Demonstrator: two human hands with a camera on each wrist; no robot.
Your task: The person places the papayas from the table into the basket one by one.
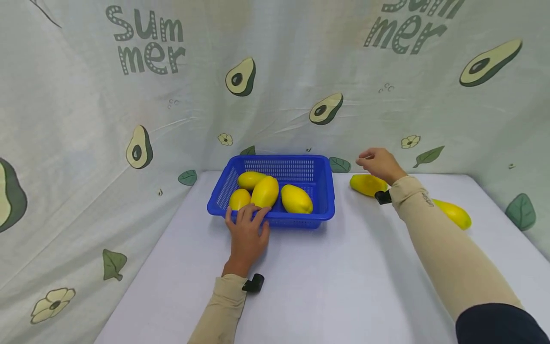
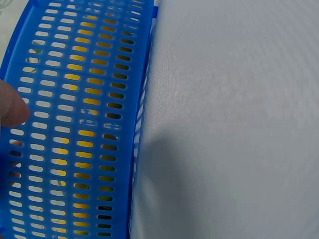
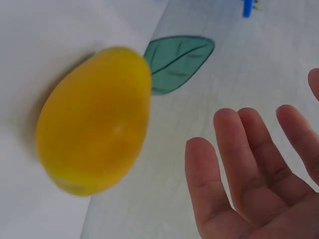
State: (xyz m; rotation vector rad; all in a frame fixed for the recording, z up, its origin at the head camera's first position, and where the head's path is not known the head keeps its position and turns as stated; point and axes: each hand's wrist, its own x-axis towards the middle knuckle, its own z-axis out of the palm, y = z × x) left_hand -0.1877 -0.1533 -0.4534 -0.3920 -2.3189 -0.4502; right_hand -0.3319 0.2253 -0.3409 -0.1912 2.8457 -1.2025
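Note:
My left hand [image 1: 248, 239] grips the near rim of a blue plastic basket [image 1: 296, 220], with its fingers over the rim. In the left wrist view the thumb [image 2: 11, 105] lies against the slotted outer wall, and skin shows through the slots. Several yellow mangoes [image 1: 265, 191] lie inside the basket. My right hand [image 1: 380, 163] is raised, holding nothing, over a mango [image 1: 365, 184] on the table right of the basket. The right wrist view shows its fingers extended, apart from that mango [image 3: 94, 122].
Another mango [image 1: 453, 214] lies farther right, partly behind the right sleeve. A white-covered table [image 1: 318, 282] carries everything. Behind and to the sides hangs a pale curtain [image 1: 275, 129] printed with avocados, leaves and lettering.

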